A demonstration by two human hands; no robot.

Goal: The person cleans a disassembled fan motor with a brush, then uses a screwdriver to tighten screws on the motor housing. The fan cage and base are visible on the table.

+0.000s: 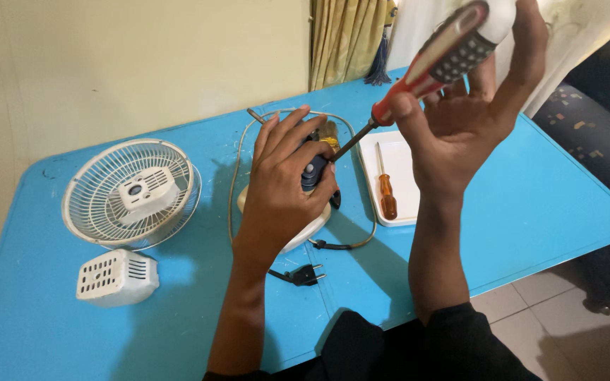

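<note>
My left hand [285, 185] grips a dark blue fan motor body [313, 171] that sits on a cream round base [303, 231] in the middle of the blue table [531, 204]. My right hand [469, 106] holds a large screwdriver with a red and grey handle [446, 53] up high and tilted. Its shaft [353, 141] slants down to the left, with the tip at the motor by my left fingers. A thin cord [351, 243] loops around the base and ends in a black plug [303, 274].
A white wire fan grille with a motor cover in its centre [133, 192] lies at the left, and a white vented rear cover [116, 277] lies in front of it. A white tray [405, 166] at the right holds a small orange-handled screwdriver [387, 194]. Curtains hang behind the table.
</note>
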